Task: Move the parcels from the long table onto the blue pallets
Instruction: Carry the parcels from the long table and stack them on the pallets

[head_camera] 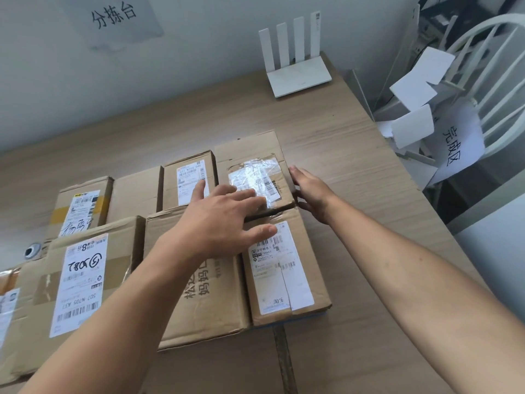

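LEFT FOREARM (127, 302): bare, reaches from lower left toward centre | LEFT HAND (218, 220): palm down, fingers straight and spread, thumb out to the right | RIGHT FOREARM (412, 265): bare, reaches from lower right | RIGHT HAND (309, 191): on edge, palm facing left, fingers straight, close together

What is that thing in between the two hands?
In the head view, a small tape-covered parcel: the left hand lies flat on its top, the right hand is at its right edge.
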